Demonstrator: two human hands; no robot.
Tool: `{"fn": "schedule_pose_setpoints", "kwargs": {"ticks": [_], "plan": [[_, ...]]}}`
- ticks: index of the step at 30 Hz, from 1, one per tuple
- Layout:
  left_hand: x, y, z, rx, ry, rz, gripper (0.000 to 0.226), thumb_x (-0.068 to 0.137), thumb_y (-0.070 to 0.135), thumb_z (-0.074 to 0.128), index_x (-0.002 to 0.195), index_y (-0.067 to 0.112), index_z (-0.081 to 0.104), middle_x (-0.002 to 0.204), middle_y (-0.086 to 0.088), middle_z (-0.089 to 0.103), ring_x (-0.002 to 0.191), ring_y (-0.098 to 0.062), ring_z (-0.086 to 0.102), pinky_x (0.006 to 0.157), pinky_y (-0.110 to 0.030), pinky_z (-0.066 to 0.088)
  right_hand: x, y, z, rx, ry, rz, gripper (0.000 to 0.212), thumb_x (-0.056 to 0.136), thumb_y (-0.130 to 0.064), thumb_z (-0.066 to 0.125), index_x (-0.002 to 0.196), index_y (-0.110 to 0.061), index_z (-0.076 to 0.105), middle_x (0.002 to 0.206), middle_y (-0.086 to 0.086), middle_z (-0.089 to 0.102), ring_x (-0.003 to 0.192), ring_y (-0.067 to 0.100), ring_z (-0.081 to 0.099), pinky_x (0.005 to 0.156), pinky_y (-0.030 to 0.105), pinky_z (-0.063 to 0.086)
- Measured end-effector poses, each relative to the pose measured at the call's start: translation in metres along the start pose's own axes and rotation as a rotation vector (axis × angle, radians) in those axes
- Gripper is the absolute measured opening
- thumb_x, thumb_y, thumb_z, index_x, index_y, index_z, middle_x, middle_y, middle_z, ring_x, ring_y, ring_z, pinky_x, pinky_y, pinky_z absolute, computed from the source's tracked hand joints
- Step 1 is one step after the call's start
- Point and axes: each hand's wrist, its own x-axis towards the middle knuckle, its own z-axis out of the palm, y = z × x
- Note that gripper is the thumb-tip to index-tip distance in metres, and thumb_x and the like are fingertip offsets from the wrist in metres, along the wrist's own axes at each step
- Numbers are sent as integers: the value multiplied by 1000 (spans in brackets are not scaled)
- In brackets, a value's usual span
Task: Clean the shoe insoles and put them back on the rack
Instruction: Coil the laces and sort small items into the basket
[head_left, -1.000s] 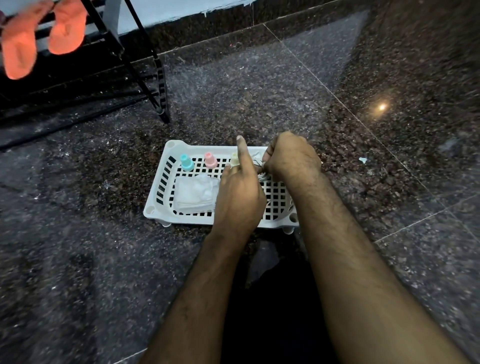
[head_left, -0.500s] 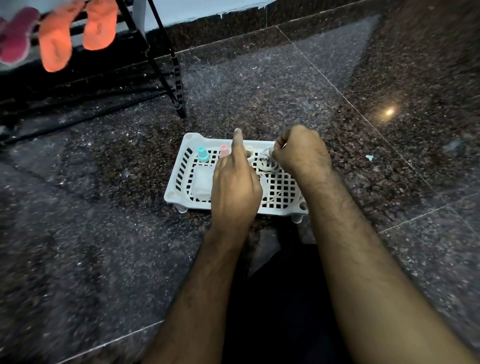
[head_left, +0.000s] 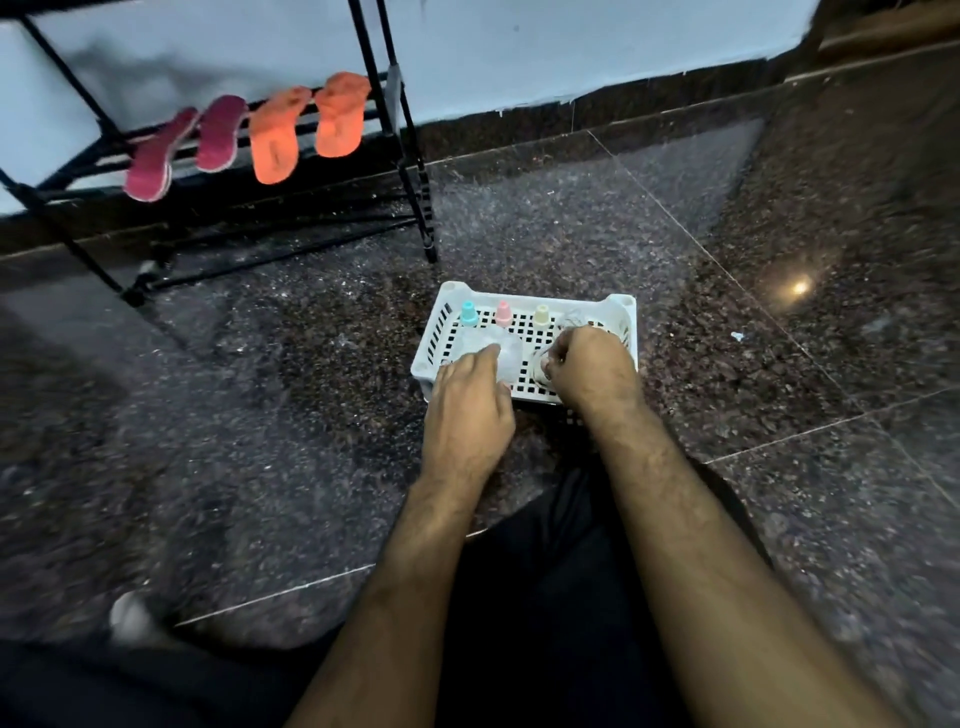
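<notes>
The fingers (head_left: 485, 358) of my left hand (head_left: 467, 410) lay fairly straight, their tips resting on a pale, crumpled white cloth (head_left: 488, 345) inside the white perforated plastic basket (head_left: 434, 338). The fingers (head_left: 558, 358) of my right hand (head_left: 592, 366) were curled, pinching something small and whitish at the basket's right side; motion blur kept me from telling what it was. Both hands reached over the basket's near rim, close together but apart.

Along the basket's far wall stood three small bottles, of which I saw mostly the caps: a teal-capped bottle (head_left: 468, 314) on the left, a pink-capped bottle (head_left: 503, 314) in the middle, a pale-yellow-capped bottle (head_left: 542, 315) on the right. The basket sat on the dark speckled granite floor (head_left: 311, 364).

The insoles were well apart from my hands, up on the black metal shoe rack (head_left: 395, 130) against the pale blue wall (head_left: 519, 47). Two maroon foam insoles (head_left: 182, 150) lay on the left and two orange foam insoles (head_left: 306, 127) on the right, side by side across the rack's bars, toes hanging over the front edge. My dark trousers (head_left: 545, 597) filled the lower part of the view.
</notes>
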Motion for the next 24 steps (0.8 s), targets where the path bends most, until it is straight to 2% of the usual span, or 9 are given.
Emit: {"fn": "schedule_pose_setpoints", "kwargs": {"ticks": [3,5,8,11,14,17,20,24], "plan": [[-16,-13,1,28,-27,-5,39,96,15,57,134,7,56,126,-12,62,120,-30,54,110,-42,38,-17,1,2,-8,12,-12,21,87,-27,69,103,-15,72,104,10,71,99,28,67,84,32,51],[-24,-18,2,45,-52,-5,41,97,20,57,136,9,55,133,-11,59,126,-30,51,114,-43,35,-29,0,2,-28,8,-40,17,86,-23,68,102,-17,72,103,8,71,98,27,67,84,32,52],[-30,-24,7,57,-108,-16,53,100,28,54,149,13,43,153,-10,43,143,-28,36,121,-45,26,-41,2,2,-86,-4,-79,21,85,-20,70,105,-19,72,112,8,65,103,27,64,88,33,52],[-33,-30,11,72,-162,-23,57,102,35,52,153,14,37,161,-11,32,150,-27,26,123,-45,22,-43,9,-5,-126,37,-50,26,87,-16,69,113,-19,69,121,9,56,109,29,61,94,37,50],[-33,-31,14,130,-197,-10,60,103,38,50,155,14,33,165,-12,23,152,-28,19,125,-45,17,-43,13,-9,-146,38,-15,28,87,-15,67,114,-19,69,123,9,57,111,29,61,95,38,50],[-31,-34,18,195,-210,19,63,103,39,49,157,16,27,167,-10,16,154,-28,15,125,-47,16,-45,10,-7,-152,-21,-20,30,85,-22,71,114,-18,69,118,10,62,108,28,63,94,36,53],[-33,-42,25,282,-247,59,69,102,43,48,159,19,19,168,-9,14,154,-28,13,124,-49,16,-42,8,-1,-159,-59,-15,47,79,-40,78,118,-16,66,121,12,60,113,29,58,97,37,51],[-36,-52,34,324,-291,47,71,102,49,44,161,24,11,168,-9,9,155,-27,9,124,-49,13,-38,12,2,-218,-76,21,53,83,-45,72,125,-15,62,126,11,56,118,28,51,98,38,47]]}}
